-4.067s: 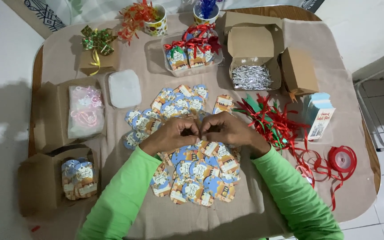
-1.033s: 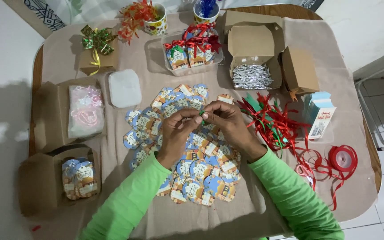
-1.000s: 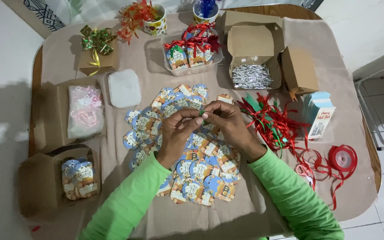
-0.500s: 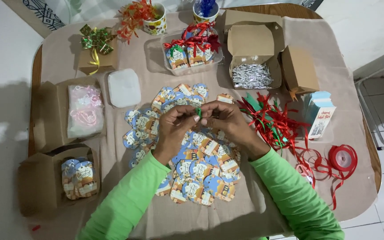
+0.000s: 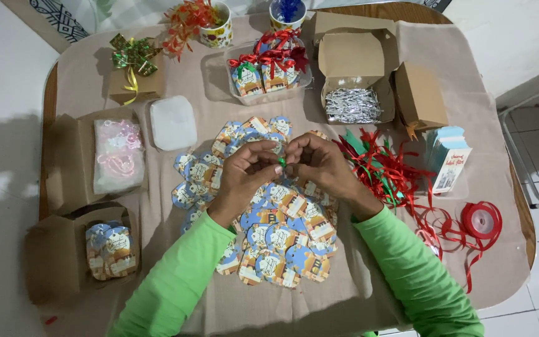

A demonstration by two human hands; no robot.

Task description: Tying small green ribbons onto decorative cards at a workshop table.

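1. Since half a second ago, both hands barely shifted, still pinching a small green ribbon piece (image 5: 281,163) together above the heap of blue-and-orange printed paper tags (image 5: 276,218).
2. Left hand (image 5: 244,178) and right hand (image 5: 322,165) meet fingertip to fingertip, wrists resting on the surface (image 5: 219,81).
3. Open brown cardboard box (image 5: 350,75) holds silver shredded foil (image 5: 352,105); another brown box (image 5: 57,256) holds tags.

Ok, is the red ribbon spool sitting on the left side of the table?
No, the red ribbon spool lies near the table's right edge, beyond the right hand, with loose red ribbon trailing from it.
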